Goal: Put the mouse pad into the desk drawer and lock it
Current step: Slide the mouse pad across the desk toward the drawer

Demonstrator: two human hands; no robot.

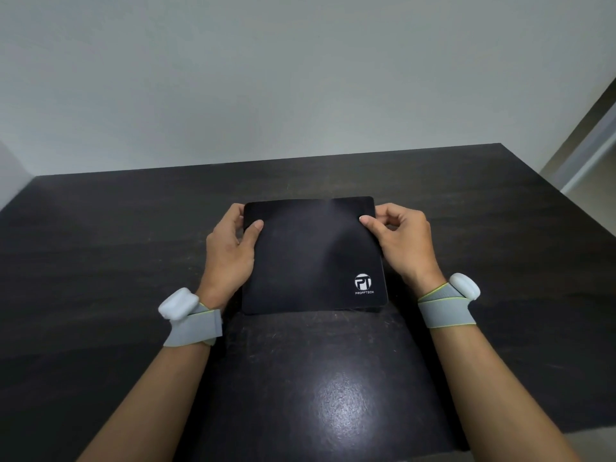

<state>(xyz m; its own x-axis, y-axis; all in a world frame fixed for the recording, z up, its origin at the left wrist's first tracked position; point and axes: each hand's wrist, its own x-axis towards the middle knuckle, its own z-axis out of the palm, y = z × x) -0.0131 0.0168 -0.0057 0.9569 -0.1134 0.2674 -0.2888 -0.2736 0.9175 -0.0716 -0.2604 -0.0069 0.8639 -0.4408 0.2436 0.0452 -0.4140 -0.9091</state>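
A black rectangular mouse pad point(313, 255) with a white round logo in its near right corner is in the middle of the dark desk point(100, 248). My left hand point(230, 248) grips its left edge, thumb on top and fingers underneath. My right hand point(400, 241) pinches its right edge near the far corner in the same way. The pad's far edge looks slightly raised off the desk, while its near edge rests on or just above the top. No drawer or lock is in view.
The dark wood-grain desk stands against a plain pale wall point(300, 78), with a wall corner at the left. Its right edge point(560, 195) drops to a light floor and a door frame point(586, 151). Both wrists wear grey straps with white pods.
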